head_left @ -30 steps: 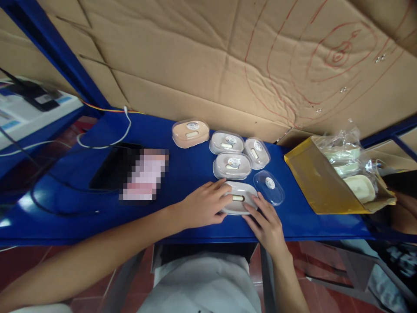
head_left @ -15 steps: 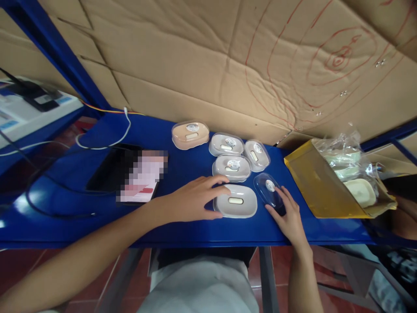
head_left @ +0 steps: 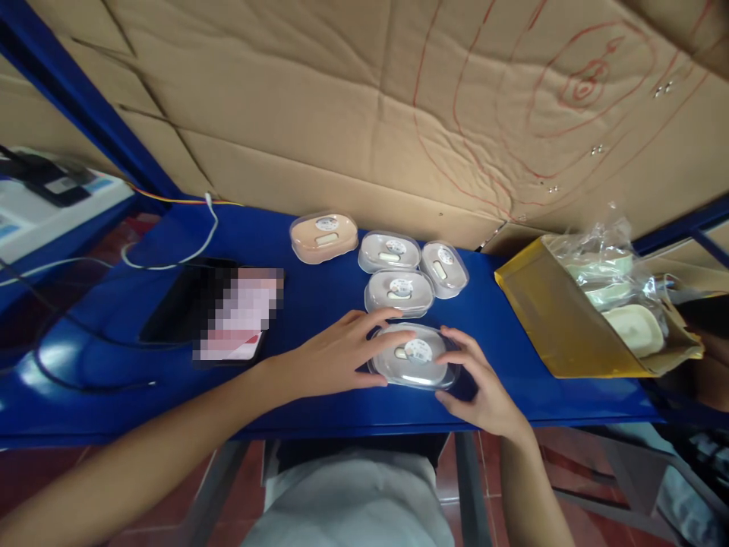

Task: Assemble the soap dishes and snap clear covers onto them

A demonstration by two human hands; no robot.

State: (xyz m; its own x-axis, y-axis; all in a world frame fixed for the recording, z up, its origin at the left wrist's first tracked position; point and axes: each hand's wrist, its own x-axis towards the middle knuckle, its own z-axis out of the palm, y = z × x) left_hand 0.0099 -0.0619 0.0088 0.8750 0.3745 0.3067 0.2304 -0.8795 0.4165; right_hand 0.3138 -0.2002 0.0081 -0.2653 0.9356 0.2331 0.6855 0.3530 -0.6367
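A white oval soap box (head_left: 392, 371) stands near the table's front edge, under a clear plastic lid (head_left: 424, 371) with a round label. My left hand (head_left: 336, 355) grips the left end of the box, thumb at the front and fingers over its back rim. Curled around the lid's right end, my right hand (head_left: 484, 387) holds it over the box. Whether the lid is fully seated I cannot tell. Right behind is a lidded white box (head_left: 376, 292), with two more lidded ones behind it, and a lidded peach box (head_left: 310, 245) to their left.
A cardboard carton (head_left: 541, 319) with bagged pale green and cream pieces stands on the right. On the left lie a phone (head_left: 244, 311) with a blurred screen, a black item (head_left: 171, 308) and cables (head_left: 102, 387). Cardboard (head_left: 313, 99) walls the back. Part of another person shows at far right.
My right hand has brought the clear lid left from the table onto the white soap box. My left hand stays at the box's left end. The view has shifted slightly.
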